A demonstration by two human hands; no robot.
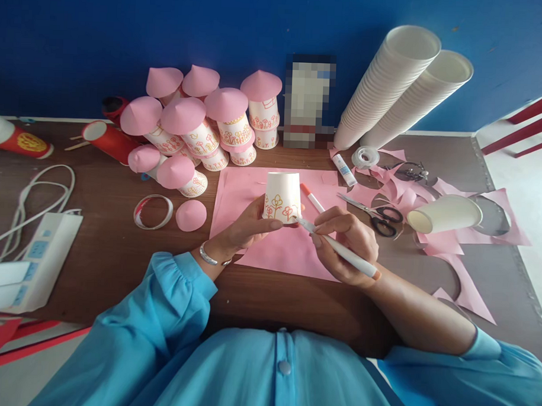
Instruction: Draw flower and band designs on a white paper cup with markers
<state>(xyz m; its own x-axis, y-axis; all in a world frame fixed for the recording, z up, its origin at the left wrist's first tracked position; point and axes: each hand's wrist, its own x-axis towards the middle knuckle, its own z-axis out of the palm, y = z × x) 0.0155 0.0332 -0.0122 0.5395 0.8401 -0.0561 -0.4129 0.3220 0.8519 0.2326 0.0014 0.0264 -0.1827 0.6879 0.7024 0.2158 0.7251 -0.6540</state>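
A white paper cup (282, 191), turned upside down, is held up by my left hand (252, 222), whose fingers wrap around its left side. Orange and yellow flowers are drawn along the cup's lower part. My right hand (349, 244) grips a white marker (347, 255) with an orange end, and its tip meets the cup's lower right edge. Below the cup lies pink paper (291, 257). Just behind my right hand, another marker (312, 198) with an orange-red cap rests on this paper.
Several decorated cups with pink cone tops (227, 105) stand at the back left. Two tall stacks of paper cups (391, 83) lean against the blue wall. Scissors (379, 215), tape (365, 157), a glue stick (344, 170), paper scraps (468, 287) and a lying cup (446, 214) are on the right. A power strip (51, 260) sits left.
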